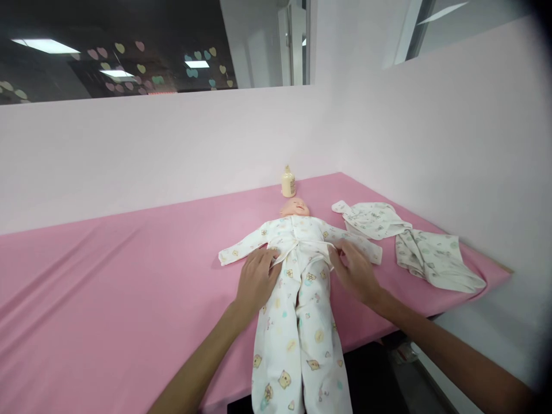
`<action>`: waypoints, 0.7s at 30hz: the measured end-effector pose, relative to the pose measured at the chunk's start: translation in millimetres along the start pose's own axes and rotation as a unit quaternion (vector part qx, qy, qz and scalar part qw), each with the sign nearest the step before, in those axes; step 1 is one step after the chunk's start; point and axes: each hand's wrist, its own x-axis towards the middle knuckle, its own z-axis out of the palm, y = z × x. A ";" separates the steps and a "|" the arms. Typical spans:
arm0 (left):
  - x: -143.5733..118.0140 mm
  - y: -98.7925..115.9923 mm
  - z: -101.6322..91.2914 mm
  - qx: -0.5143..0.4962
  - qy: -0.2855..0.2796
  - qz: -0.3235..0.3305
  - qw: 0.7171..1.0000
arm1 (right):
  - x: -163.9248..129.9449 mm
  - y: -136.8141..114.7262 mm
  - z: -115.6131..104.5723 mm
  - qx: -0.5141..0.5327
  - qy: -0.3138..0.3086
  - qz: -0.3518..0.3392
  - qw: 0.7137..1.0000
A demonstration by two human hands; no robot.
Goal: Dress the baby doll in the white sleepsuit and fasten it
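Observation:
A baby doll (295, 207) lies on its back on the pink table (129, 276), dressed in a white printed top (297, 233) and matching trousers (297, 333) whose legs hang over the front edge. My left hand (257, 279) pinches the cloth at the doll's waist on its left side. My right hand (354, 270) grips the cloth at the waist on the other side. The top's hem is gathered into a band between my two hands.
A small cream bottle (288, 182) stands just behind the doll's head. Two more printed baby garments (371, 218) (433, 259) lie to the right, near the table's end. Pale pink partition walls close the back and right sides.

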 end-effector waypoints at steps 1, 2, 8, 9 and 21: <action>-0.9 -0.1 0.3 0.003 0.015 0.013 1.000 | -1.9 -3.8 0.0 0.008 -0.010 -0.039 0.999; -1.9 0.1 0.4 0.005 0.032 0.031 0.999 | -4.6 -6.8 0.4 0.007 -0.031 -0.092 0.995; -3.0 5.0 -1.4 0.040 0.078 0.142 0.986 | -15.2 -10.6 4.8 -0.029 -0.115 -0.222 0.968; -2.4 6.3 -1.9 0.044 0.073 0.149 0.985 | -14.2 -10.6 5.3 -0.023 -0.107 -0.205 0.973; -1.7 14.1 -7.4 -0.061 0.024 0.116 0.991 | -8.1 -27.6 16.0 -0.032 -0.117 -0.166 0.979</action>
